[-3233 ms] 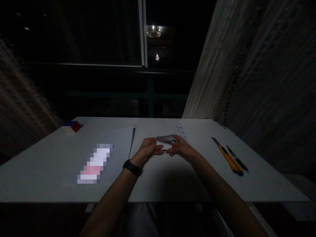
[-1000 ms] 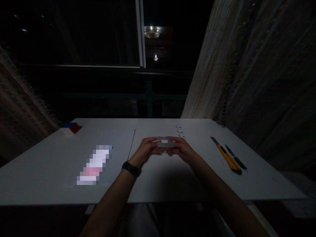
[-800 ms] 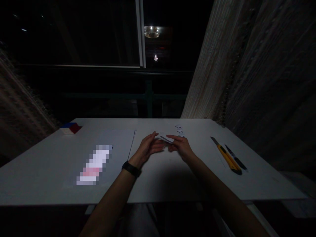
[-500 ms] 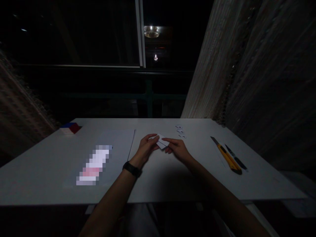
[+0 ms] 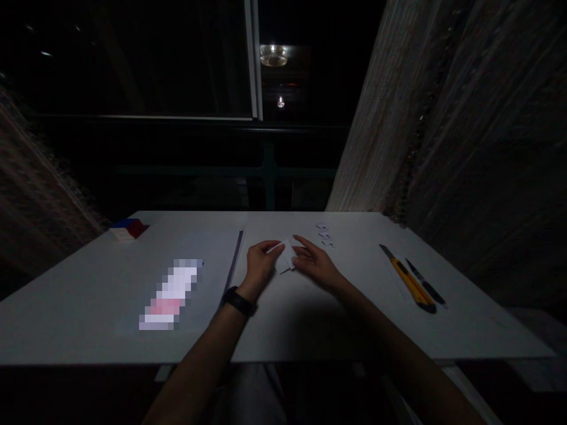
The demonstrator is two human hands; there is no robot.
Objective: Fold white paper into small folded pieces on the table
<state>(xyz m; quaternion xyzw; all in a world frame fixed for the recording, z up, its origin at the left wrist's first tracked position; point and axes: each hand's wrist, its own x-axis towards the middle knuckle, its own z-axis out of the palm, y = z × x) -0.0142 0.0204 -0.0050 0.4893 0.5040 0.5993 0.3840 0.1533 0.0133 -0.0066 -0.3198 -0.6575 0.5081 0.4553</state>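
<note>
Over the middle of the white table, a small folded piece of white paper [image 5: 283, 258] is held up between my hands. My left hand [image 5: 262, 261], with a dark band on its wrist, pinches the paper's left side between thumb and fingers. At the paper's right edge, my right hand [image 5: 316, 262] has its thumb and fingertips against it, the index finger raised along the upper corner. Just beyond lie several small white paper pieces with dark marks [image 5: 325, 235].
A yellow utility knife [image 5: 413, 284] and a dark pen-like tool [image 5: 426, 282] lie on the right of the table [image 5: 354, 330]. On the left are white sheets [image 5: 217, 254], a phone-shaped blurred bright object [image 5: 170, 295] and a blue, red and white cube [image 5: 128, 228]. Curtains hang on both sides.
The folded paper has turned in my hands, its lower edge now pointing down. My right index finger has lifted toward the top corner. The view has shifted slightly.
</note>
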